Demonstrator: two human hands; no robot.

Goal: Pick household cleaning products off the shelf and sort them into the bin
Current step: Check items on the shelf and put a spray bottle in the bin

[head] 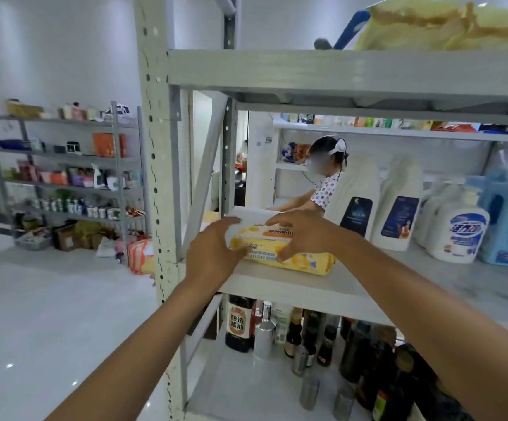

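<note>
I clasp the yellow wipes pack (302, 262), lying flat at the shelf (277, 288) front edge. My left hand (213, 253) grips its nine-o'clock end and my right hand (301, 235) curls over the top, presumably because soft packaging sags. No bin is visible.

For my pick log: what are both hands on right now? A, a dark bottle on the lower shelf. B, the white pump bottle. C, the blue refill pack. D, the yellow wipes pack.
D: the left hand holds the left end of the wipes pack, and the right hand curls over its top and front, on the middle shelf.
</note>
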